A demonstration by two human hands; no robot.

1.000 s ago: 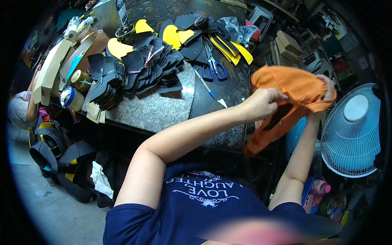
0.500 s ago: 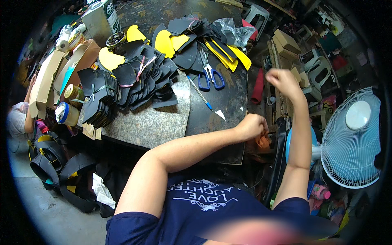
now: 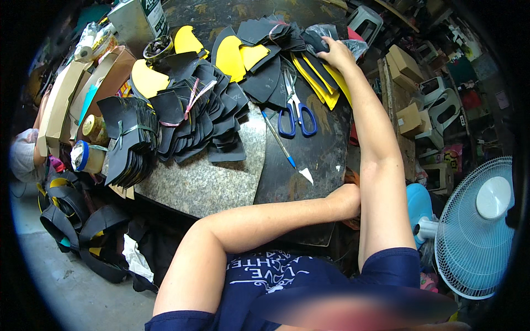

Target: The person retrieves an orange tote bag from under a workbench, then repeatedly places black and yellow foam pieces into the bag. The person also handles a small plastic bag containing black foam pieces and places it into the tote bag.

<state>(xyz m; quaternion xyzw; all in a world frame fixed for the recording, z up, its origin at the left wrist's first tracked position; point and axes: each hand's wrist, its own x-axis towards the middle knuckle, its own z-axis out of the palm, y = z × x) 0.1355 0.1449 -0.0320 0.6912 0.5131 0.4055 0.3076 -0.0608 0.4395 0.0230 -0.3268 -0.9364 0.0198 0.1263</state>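
Note:
My right hand reaches to the far right of the dark table, its thumb and fingers apart at a clear plastic bag and dark pieces beside it. Under its wrist lie long yellow and black strips. My left hand is at the near right table corner; its fingers are hidden behind my right forearm, next to an orange thing. Blue-handled scissors and a blue-and-silver pen lie between, near a small white triangular scrap.
Tied stacks of black cut pieces and yellow curved pieces cover the table's left and back. Jars and cardboard boxes stand at left. A fan stands at right; black-and-yellow bands lie on the floor.
My right hand has swung forward and left from beyond the table's right edge to the plastic bag. My left hand has shifted slightly nearer me, its fingers now behind the right forearm.

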